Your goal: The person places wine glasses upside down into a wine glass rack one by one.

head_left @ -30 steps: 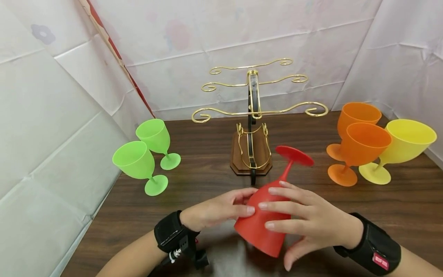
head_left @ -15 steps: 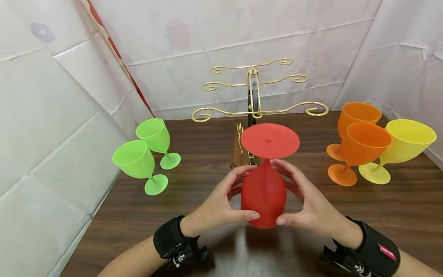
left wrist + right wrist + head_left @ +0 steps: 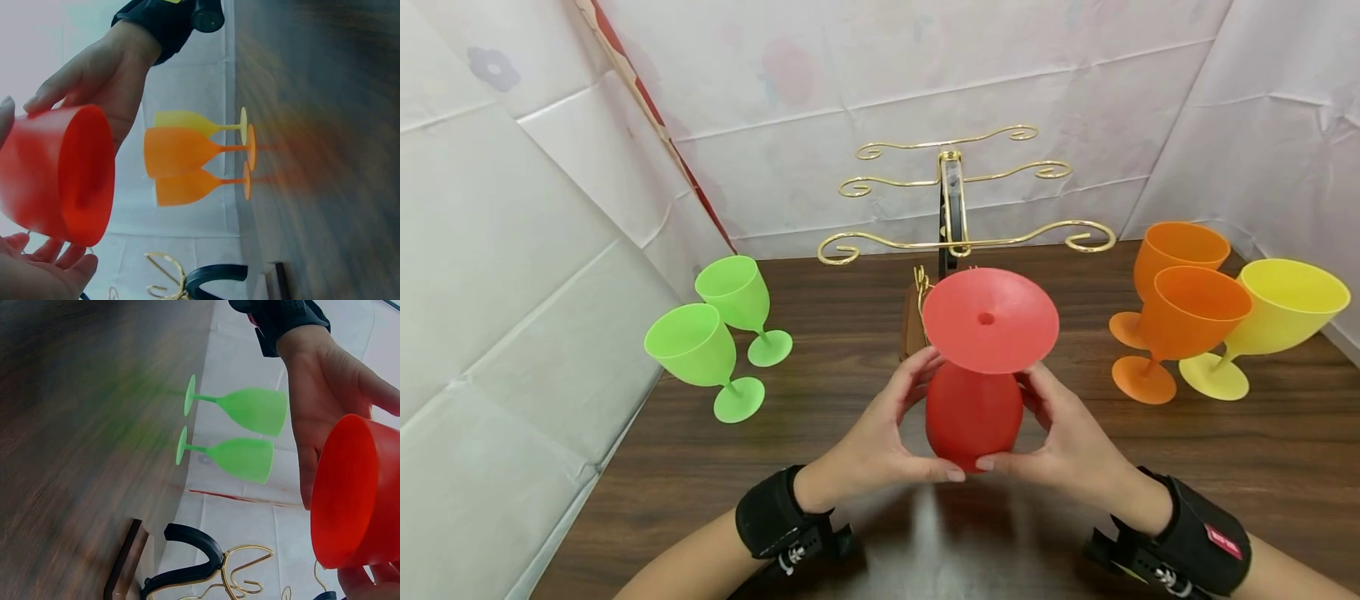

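Note:
A red goblet [image 3: 973, 417] is upside down above the table, its round foot [image 3: 992, 321] turned up toward the head camera. My left hand [image 3: 876, 437] grips one side of its bowl, thumb at the near face. From the other side my right hand [image 3: 1063, 437] grips the same bowl, the two thumbs nearly meeting at the front. In the left wrist view the open mouth [image 3: 87, 175] of the goblet faces the wooden table, clear of it. The foot hides the stem in the head view.
Beyond the goblet stands a gold wire glass rack [image 3: 955, 245] with curled arms and a wooden base [image 3: 913, 329]. Green goblets [image 3: 692, 346] [image 3: 737, 296] stand upright on the left. Orange goblets [image 3: 1198, 304] [image 3: 1180, 246] and a yellow goblet [image 3: 1285, 304] stand at right. White sheeting [image 3: 820, 67] encloses the table.
The red goblet has swung from a slant to upside down, its foot tipping toward the camera. The right hand has gone from spread fingers on its side to gripping the bowl opposite the left.

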A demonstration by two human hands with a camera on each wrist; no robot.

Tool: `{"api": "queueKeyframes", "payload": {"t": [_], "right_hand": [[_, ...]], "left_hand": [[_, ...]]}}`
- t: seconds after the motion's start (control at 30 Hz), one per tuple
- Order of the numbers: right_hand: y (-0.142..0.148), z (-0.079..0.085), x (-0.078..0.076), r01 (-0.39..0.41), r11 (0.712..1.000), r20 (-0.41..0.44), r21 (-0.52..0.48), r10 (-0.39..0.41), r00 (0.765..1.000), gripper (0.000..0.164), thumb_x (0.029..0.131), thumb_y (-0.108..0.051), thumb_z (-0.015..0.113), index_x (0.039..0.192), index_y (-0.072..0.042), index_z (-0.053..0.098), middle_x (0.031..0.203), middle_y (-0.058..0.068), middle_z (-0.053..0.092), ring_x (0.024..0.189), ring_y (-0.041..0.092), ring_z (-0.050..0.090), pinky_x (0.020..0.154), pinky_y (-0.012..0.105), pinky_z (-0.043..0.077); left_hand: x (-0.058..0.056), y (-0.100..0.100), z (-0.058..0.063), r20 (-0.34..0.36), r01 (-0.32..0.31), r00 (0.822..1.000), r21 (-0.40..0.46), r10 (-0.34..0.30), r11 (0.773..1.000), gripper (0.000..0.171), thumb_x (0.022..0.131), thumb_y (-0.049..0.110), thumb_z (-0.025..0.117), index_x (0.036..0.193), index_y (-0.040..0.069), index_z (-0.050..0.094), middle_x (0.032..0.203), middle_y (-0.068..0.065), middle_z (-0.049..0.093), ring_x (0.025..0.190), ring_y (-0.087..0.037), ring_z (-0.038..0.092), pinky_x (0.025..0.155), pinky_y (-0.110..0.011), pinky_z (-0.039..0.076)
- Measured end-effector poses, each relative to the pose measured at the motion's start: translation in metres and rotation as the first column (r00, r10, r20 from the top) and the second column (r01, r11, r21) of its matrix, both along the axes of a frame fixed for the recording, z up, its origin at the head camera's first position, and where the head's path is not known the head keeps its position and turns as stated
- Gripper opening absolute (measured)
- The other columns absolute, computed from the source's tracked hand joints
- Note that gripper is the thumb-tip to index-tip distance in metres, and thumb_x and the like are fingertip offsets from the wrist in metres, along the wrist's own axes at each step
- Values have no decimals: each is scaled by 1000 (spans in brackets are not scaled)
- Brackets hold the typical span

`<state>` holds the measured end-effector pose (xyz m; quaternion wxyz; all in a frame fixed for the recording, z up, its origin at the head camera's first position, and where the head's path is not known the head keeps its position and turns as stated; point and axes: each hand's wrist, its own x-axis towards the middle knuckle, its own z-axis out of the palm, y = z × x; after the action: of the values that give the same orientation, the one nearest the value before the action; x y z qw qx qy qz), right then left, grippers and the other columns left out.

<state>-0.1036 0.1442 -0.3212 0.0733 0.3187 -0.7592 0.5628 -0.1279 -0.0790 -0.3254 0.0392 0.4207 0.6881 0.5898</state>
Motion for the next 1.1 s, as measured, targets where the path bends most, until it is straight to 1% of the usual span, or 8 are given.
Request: {"api": "queueKeyframes", "payload": {"t": [0.13, 0.2, 0.33, 0.43, 0.6, 0.73, 0.93, 1.1], "right_hand": [[-2, -2, -1, 1, 1000, -11, 0, -1, 1000, 91, 64, -1, 85, 140, -12, 35, 129, 2, 50, 111, 15, 54, 89, 25, 51], [-3, -2, -1, -4, 1000, -1, 3, 4, 1000, 90, 65, -2, 85, 140, -12, 35, 129, 2, 50, 111, 15, 53, 90, 25, 50], [-4, -1, -2, -10, 1000, 20, 11, 9, 1000, 95, 66, -2, 85, 143, -15, 31, 136, 1, 44, 121, 14, 46, 98, 22, 44], [0, -1, -3, 2, 1000, 3, 9, -2, 1000, 99, 65, 1, 84, 145, -12, 28, 142, 4, 38, 130, 13, 38, 105, 20, 36], [7, -4, -4, 24, 1000, -45, -2, -24, 999, 99, 64, 6, 83, 145, -7, 28, 145, 7, 36, 135, 13, 34, 108, 20, 31], [10, -8, -4, 38, 999, -61, 6, -38, 997, 96, 64, 5, 83, 144, -6, 30, 145, 6, 37, 135, 12, 33, 108, 19, 30], [11, -10, -3, 54, 998, -45, 34, -52, 998, 94, 66, 3, 82, 144, -7, 30, 146, 4, 37, 135, 9, 32, 108, 18, 29], [13, -10, -2, 49, 998, -40, 45, -47, 998, 93, 68, 2, 81, 144, -6, 29, 146, 4, 36, 135, 10, 33, 108, 18, 28]], "left_hand": [[0, 4, -4, -48, -20, 999, -18, 19, 1000, 95, 69, 4, 82, 145, 15, 25, 134, -6, 47, 122, -20, 47, 101, -38, 43], [0, 4, -5, -69, -47, 997, -24, 46, 999, 92, 69, 3, 82, 143, 14, 28, 131, -7, 50, 118, -19, 49, 99, -37, 45], [-2, 1, -4, -65, -92, 994, -18, 91, 996, 88, 71, 5, 82, 142, 15, 30, 129, -6, 51, 116, -19, 51, 96, -37, 47], [-9, -4, -1, -61, -161, 985, 2, 160, 987, 87, 69, 5, 83, 140, 16, 33, 129, -3, 52, 116, -19, 50, 95, -37, 47], [-28, -17, 7, -39, -334, 942, 8, 334, 942, 86, 68, 5, 83, 139, 15, 36, 130, -1, 51, 117, -17, 50, 95, -39, 48], [-44, -29, 10, 15, -426, 904, -20, 426, 905, 83, 71, 7, 82, 140, 14, 35, 131, -2, 49, 117, -19, 49, 93, -41, 49], [-61, -42, 8, 126, -479, 866, -67, 484, 875, 79, 76, 14, 79, 140, 17, 32, 131, -1, 46, 117, -21, 48, 87, -42, 52], [-66, -47, 7, 133, -506, 851, -54, 509, 861, 79, 77, 14, 78, 141, 18, 32, 131, 0, 46, 118, -21, 47, 86, -42, 52]]}}
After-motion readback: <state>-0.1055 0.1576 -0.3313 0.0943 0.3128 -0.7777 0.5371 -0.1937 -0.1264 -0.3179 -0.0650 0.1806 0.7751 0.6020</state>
